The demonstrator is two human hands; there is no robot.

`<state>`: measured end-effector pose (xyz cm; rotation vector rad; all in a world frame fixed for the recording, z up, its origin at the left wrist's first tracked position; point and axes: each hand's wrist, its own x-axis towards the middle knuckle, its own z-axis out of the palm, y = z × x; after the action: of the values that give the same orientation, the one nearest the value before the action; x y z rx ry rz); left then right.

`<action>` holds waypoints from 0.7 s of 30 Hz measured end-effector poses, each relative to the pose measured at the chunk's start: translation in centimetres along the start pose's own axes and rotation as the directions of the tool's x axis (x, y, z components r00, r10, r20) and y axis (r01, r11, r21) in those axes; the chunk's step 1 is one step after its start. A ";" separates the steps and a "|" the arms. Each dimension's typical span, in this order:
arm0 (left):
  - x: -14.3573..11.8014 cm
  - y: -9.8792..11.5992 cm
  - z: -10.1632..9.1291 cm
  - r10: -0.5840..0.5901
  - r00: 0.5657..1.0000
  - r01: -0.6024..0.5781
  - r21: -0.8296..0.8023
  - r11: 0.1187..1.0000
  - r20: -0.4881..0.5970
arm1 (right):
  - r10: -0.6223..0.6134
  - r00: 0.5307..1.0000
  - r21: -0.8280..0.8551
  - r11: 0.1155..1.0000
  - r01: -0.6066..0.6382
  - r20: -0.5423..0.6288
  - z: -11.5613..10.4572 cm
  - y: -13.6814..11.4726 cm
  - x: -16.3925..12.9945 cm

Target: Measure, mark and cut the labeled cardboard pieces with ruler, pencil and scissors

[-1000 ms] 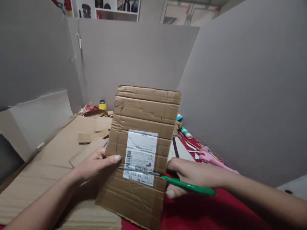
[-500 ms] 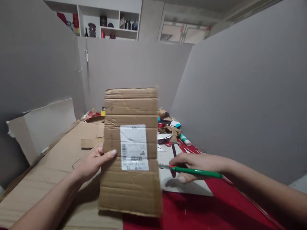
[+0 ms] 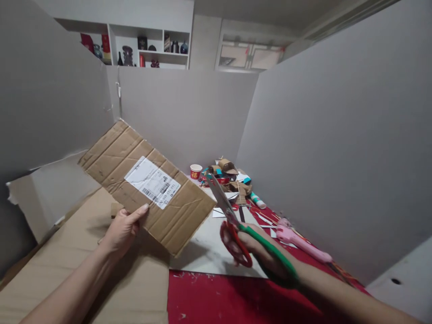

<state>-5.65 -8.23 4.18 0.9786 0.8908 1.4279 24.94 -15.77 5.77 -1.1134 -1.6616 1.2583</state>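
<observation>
Here, left of centre, the left hand pinches the lower edge of a cardboard piece with a white label, tilted above the desk. Lower right, the right hand grips red-and-green scissors, blades pointing up toward the cardboard's corner.

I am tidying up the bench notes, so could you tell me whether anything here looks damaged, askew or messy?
Yes. The cardboard piece in the left hand is creased, and its shipping label sits upside down and tilted. Cardboard scraps are heaped at the far end of the table, and small bits litter the red mat. The right hand holds the scissors.
</observation>
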 end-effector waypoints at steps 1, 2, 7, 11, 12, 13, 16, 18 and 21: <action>0.0 0.0 0.1 0.001 1.000 0.000 -0.006 1.000 0.013 | -0.011 0.995 -0.004 1.000 0.011 -0.095 0.8 -0.1 0.6; -0.1 0.0 0.3 0.004 1.000 -0.003 -0.012 1.000 0.018 | -0.036 0.982 -0.013 0.999 0.034 -0.183 1.5 -0.1 1.4; -0.9 0.2 1.2 0.003 1.000 -0.002 -0.046 0.999 0.020 | -0.160 0.920 0.158 0.961 0.228 -0.358 3.8 0.7 5.2; -1.8 0.7 1.6 -0.046 0.998 0.048 -0.064 0.997 0.033 | -0.180 0.924 0.504 0.795 0.339 -0.337 5.6 0.5 7.0; -2.0 0.9 1.6 -0.057 0.998 0.059 -0.072 0.996 0.030 | -0.174 0.928 0.564 0.752 0.341 -0.329 6.0 0.3 7.2; -2.1 1.1 1.7 -0.066 0.998 0.067 -0.082 0.994 0.023 | -0.164 0.934 0.605 0.723 0.333 -0.319 6.2 0.0 7.3; -2.5 1.6 1.7 -0.084 0.996 0.082 -0.112 0.990 -0.009 | -0.088 0.960 0.675 0.693 0.251 -0.267 6.3 -0.6 7.5; -2.7 1.9 1.6 -0.094 0.995 0.092 -0.112 0.989 -0.017 | -0.017 0.977 0.710 0.685 0.166 -0.213 6.0 -0.9 7.6; -3.0 2.0 1.5 -0.079 0.996 0.075 -0.083 0.994 -0.040 | 0.023 0.980 0.724 0.678 0.129 -0.196 5.4 -1.1 7.9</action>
<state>-4.89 -11.41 6.32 0.8470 0.8859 1.4128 17.08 -10.13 6.17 -0.6338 -0.8643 1.5254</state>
